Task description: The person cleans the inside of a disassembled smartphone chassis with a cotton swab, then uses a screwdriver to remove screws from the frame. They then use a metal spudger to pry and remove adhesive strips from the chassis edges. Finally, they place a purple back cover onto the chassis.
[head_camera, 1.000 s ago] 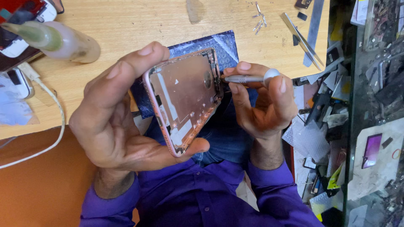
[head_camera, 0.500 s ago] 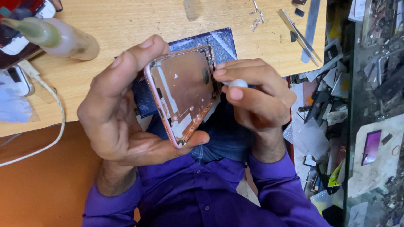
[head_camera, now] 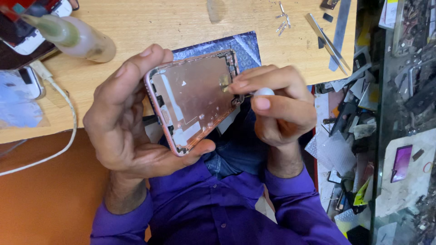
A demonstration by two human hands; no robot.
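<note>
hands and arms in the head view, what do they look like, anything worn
Both the left hand and the right hand are bare: no gloves, and no rings or watch visible. Long purple shirt sleeves end at the wrists, with buttons down the shirt front.

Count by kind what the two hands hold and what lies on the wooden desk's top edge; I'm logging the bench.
Phone housings, rose-gold, in the left hand: 1
Small white-capped tools in the right hand: 1
Squeeze bottles: 1
White cables: 1
Metal tweezers: 1
Total: 5
The loose screws near the tweezers are too small to count.
</note>
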